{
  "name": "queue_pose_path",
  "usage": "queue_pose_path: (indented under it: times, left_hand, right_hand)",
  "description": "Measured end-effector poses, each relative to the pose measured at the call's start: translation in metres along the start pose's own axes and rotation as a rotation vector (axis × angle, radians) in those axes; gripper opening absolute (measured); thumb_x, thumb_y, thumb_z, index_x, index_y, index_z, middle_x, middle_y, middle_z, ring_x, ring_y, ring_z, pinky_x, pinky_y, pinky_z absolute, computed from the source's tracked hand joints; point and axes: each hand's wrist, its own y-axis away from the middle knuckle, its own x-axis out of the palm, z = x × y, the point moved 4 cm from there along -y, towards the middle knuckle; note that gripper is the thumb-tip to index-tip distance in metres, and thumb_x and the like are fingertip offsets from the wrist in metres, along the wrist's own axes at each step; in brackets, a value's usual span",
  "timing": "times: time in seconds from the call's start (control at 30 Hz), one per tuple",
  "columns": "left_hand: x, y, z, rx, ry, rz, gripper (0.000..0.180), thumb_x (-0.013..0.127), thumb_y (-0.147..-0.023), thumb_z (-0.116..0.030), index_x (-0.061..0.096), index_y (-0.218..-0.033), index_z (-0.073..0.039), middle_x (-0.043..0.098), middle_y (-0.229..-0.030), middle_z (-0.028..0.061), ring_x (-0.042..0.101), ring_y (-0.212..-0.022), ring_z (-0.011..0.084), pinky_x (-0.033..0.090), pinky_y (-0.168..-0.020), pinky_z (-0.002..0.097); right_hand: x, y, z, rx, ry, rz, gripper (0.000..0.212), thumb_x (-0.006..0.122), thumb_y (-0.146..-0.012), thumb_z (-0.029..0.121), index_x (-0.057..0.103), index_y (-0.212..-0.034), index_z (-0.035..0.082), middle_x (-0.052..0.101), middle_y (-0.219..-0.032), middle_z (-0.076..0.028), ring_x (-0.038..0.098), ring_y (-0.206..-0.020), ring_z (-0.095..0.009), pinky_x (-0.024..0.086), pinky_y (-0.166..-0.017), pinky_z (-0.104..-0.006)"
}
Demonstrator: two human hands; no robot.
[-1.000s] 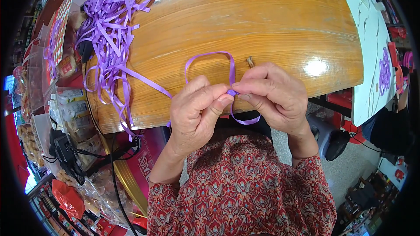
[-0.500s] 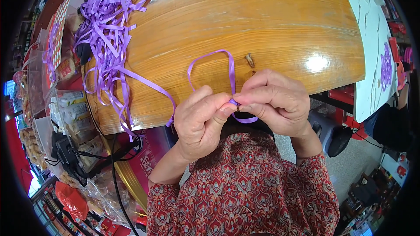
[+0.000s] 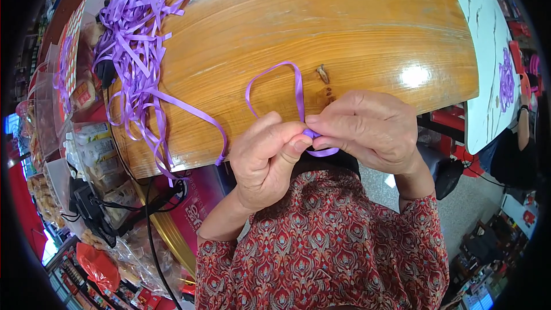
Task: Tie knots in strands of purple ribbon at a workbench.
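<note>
A narrow purple ribbon [image 3: 298, 83] runs in a loop over the table's near edge and comes down between my hands. Thumb and forefinger of my left hand [image 3: 267, 158] pinch it at a small bunched part. From the other side, my right hand [image 3: 370, 132] pinches the same spot with thumb and fingers. A short curve of ribbon hangs just below the fingertips. To the left lies a big heap of purple ribbons [image 3: 135, 40]; one strand from it reaches toward my left wrist and ends in a small knot [image 3: 220, 161].
The glossy wooden table [image 3: 390, 34] spreads in front of me. On a white marbled table [image 3: 488, 74] at right lies another purple bundle [image 3: 506, 80]. Packaged goods [image 3: 97, 143], a black cable [image 3: 150, 235] and a red bag [image 3: 99, 267] stand at left. Another person's arm [image 3: 523, 126] shows far right.
My right hand has shifted slightly right and its fingers have closed flatter over the ribbon. The left hand keeps its pinch. At far right, another person's arm has moved into clearer view.
</note>
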Motion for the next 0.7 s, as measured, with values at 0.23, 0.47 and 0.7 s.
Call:
queue_pose_path:
  times: [0.23, 0.47, 0.7]
  left_hand:
    - [0.005, 0.007, -0.005, 0.059, 0.079, -0.013, 0.015, 0.069, -0.084, -0.013, 0.066, -0.087, 0.001, 0.046, -0.06, 0.0046, 0.041, -0.049, 0.0154, 0.03, -0.043, 0.0288]
    - [0.008, 0.011, -0.006, 0.169, 0.037, 0.121, 0.015, 0.07, -0.083, -0.013, 0.065, -0.083, 0.0, 0.043, -0.058, 0.0059, 0.04, -0.045, 0.0184, 0.029, -0.041, 0.0315]
    - [0.004, -0.011, -0.003, 0.053, 0.096, 0.265, 0.013, 0.066, -0.086, -0.011, 0.064, -0.083, 0.002, 0.048, -0.061, 0.0075, 0.044, -0.05, 0.0191, 0.034, -0.046, 0.0315]
  right_hand:
    - [0.0, 0.002, 0.003, -0.166, -0.052, -0.002, 0.027, 0.081, -0.064, 0.013, 0.07, -0.084, -0.001, 0.061, -0.071, -0.008, 0.057, -0.055, -0.019, 0.041, -0.045, -0.0287]
    - [0.0, 0.015, 0.005, -0.181, -0.097, 0.053, 0.028, 0.081, -0.066, 0.013, 0.067, -0.085, -0.002, 0.058, -0.067, -0.008, 0.051, -0.049, -0.018, 0.037, -0.04, -0.0289]
    - [0.002, 0.006, -0.005, -0.258, -0.043, 0.141, 0.027, 0.08, -0.068, 0.013, 0.066, -0.084, -0.003, 0.059, -0.068, -0.01, 0.053, -0.051, -0.02, 0.039, -0.041, -0.0299]
